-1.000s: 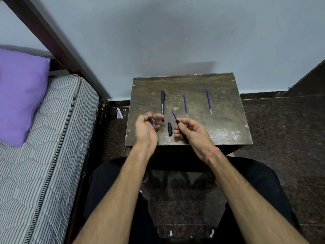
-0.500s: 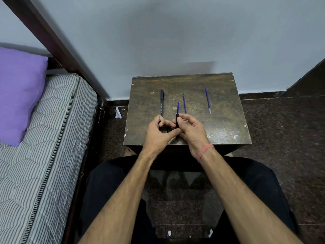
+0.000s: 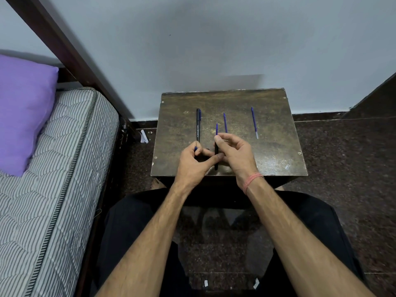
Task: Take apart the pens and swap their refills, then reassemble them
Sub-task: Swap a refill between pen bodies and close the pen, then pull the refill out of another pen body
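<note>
Both forearms are bare, no sleeves showing. The right wrist wears a thin pinkish-red thread band (image 3: 252, 180) (wound round several times). Black trousers (image 3: 137, 228) cover both legs.

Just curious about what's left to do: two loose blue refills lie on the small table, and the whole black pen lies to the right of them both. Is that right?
Not quite. The head view shows the black pen lying to the left of both loose blue refills, not the right. The rest holds: two refills lie loose on the table.
</note>
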Action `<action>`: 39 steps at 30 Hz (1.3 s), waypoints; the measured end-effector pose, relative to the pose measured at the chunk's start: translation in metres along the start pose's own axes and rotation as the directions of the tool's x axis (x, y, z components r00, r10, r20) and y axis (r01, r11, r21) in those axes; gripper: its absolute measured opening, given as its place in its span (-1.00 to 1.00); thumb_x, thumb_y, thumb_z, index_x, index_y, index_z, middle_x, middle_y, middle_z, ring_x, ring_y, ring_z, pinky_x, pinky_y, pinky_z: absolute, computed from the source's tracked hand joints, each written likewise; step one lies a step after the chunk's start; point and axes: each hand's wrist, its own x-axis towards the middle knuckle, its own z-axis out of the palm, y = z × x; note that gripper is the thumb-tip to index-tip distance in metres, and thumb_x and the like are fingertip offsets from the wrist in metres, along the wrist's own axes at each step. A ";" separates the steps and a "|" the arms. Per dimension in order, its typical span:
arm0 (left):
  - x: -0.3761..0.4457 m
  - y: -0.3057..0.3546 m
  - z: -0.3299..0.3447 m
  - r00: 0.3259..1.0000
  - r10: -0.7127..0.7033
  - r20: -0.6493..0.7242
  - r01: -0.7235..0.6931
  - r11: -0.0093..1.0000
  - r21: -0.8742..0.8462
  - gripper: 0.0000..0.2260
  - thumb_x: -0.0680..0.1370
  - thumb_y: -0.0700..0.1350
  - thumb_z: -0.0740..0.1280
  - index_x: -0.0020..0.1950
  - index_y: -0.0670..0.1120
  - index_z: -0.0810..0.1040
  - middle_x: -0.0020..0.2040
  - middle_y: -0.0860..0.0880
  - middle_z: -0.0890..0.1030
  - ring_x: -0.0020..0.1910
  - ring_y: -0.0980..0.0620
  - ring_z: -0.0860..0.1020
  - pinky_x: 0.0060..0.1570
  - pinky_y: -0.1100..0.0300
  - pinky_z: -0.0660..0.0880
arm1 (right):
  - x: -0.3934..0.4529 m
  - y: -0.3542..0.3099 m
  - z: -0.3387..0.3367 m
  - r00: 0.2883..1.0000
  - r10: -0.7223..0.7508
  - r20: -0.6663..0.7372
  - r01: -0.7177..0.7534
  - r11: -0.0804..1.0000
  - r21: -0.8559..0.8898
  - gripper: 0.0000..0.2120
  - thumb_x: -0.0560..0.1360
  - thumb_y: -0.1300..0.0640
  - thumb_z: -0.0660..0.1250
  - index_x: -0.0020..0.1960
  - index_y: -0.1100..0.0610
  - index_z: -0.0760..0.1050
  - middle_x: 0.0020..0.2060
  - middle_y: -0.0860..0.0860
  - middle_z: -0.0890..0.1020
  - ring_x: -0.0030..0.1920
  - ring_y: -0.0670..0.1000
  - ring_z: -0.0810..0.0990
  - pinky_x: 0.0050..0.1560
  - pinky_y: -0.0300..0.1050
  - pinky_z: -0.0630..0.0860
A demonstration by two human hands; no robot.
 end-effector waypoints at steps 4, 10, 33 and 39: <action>-0.001 -0.001 -0.001 1.000 0.003 0.003 -0.003 1.000 0.017 -0.44 0.43 0.03 0.71 -0.13 0.03 0.27 -0.14 -0.02 0.81 -0.09 0.14 0.74 0.16 0.08 0.65 | 0.004 -0.008 -0.002 0.999 -0.049 0.001 0.049 0.992 -0.117 -0.86 0.62 0.08 0.56 0.09 0.15 0.78 -0.06 0.14 0.75 0.03 0.18 0.76 0.22 0.36 0.72; 0.000 -0.002 -0.001 0.999 0.036 0.015 -0.036 0.999 0.019 -0.47 0.48 -0.13 0.69 -0.10 -0.01 0.27 -0.11 -0.08 0.82 -0.12 0.16 0.72 0.00 0.42 0.56 | 0.018 -0.031 -0.013 0.995 -0.098 -0.029 0.098 0.995 -0.018 -0.88 0.64 0.11 0.54 0.11 0.15 0.78 -0.06 0.04 0.78 -0.07 -0.03 0.74 0.02 -0.05 0.73; -0.002 0.002 0.000 1.000 0.002 0.031 -0.002 1.000 -0.022 -0.44 0.45 -0.04 0.72 -0.12 -0.01 0.27 -0.07 -0.08 0.83 0.00 -0.27 0.75 0.06 0.31 0.62 | 0.098 -0.057 -0.101 0.914 -0.247 -0.321 0.030 0.831 -0.555 -0.92 0.46 0.13 0.66 -0.13 -0.01 0.79 -0.27 -0.06 0.80 -0.23 0.01 0.82 -0.01 0.12 0.80; -0.001 0.002 0.000 0.998 -0.030 0.049 0.031 0.999 -0.009 -0.42 0.45 -0.04 0.73 -0.11 -0.01 0.27 -0.05 -0.09 0.83 0.06 -0.37 0.74 0.24 -0.15 0.63 | 0.111 -0.056 -0.097 0.897 -0.369 -0.244 0.051 0.635 -0.771 -0.90 0.48 0.00 0.66 -0.06 -0.01 0.81 -0.23 -0.11 0.78 -0.15 -0.17 0.71 0.22 -0.10 0.66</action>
